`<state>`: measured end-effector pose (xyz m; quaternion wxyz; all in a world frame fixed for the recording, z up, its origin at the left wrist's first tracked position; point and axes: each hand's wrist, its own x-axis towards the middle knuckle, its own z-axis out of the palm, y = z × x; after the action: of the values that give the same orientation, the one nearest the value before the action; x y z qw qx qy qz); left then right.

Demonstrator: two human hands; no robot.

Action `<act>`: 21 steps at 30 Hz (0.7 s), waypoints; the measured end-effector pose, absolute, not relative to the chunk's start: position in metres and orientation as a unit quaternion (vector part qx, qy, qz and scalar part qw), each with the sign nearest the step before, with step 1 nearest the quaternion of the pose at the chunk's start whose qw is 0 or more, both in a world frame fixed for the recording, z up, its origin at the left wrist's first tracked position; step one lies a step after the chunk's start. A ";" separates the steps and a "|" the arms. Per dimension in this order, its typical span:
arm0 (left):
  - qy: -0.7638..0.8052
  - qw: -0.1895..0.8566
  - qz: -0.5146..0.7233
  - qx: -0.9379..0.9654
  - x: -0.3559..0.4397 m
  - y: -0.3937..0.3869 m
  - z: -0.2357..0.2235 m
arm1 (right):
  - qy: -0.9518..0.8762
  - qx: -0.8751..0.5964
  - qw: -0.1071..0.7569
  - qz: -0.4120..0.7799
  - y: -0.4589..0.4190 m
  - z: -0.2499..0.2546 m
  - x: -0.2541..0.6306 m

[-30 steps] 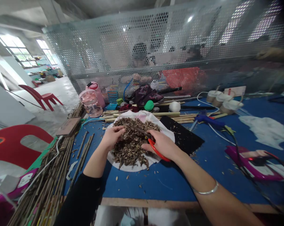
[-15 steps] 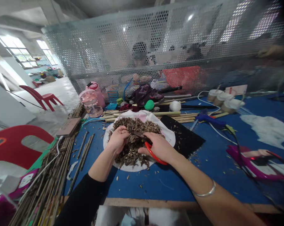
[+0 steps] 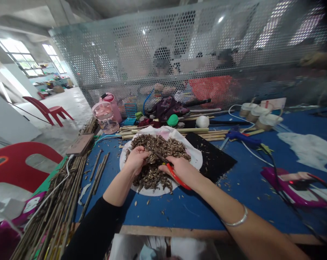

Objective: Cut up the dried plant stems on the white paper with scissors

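Scissors (image 3: 179, 177) lie in the right hand (image 3: 183, 169), its fingers curled around the red handles, their blades angled over the brown scraps (image 3: 152, 180) toward the left hand (image 3: 136, 159), probably to keep the tips close to its fingers. The left hand is narrow, thumb and fingers pinched together, though whether a scrap is between them I cannot tell. Beneath, the scraps are heaped on a white cloth (image 3: 193, 154), likely to catch loose bits above the blue table (image 3: 179, 213).

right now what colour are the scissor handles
The scissor handles are bright red-orange, showing best in the head view, by the right hand.
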<state>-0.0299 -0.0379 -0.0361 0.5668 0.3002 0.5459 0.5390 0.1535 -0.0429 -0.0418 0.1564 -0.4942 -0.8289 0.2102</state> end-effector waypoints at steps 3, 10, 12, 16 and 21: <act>0.549 0.565 0.535 0.307 -0.030 -0.037 -0.038 | -0.828 -0.505 0.141 0.199 -0.044 -0.042 0.152; 0.531 0.556 0.540 0.342 -0.026 -0.040 -0.037 | -0.834 -0.513 0.150 0.137 -0.051 -0.035 0.146; 0.520 0.553 0.533 0.373 -0.021 -0.042 -0.038 | -0.836 -0.509 0.165 0.123 -0.052 -0.032 0.145; 0.508 0.548 0.535 0.395 -0.016 -0.043 -0.041 | -0.828 -0.521 0.159 0.133 -0.052 -0.033 0.142; 0.527 0.523 0.537 0.400 -0.023 -0.039 -0.046 | -0.819 -0.527 0.159 0.161 -0.049 -0.036 0.143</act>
<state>-0.0231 -0.0387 -0.0455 0.5226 0.4002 0.5273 0.5373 0.1427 -0.0486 -0.0363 0.1588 -0.5268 -0.8194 0.1608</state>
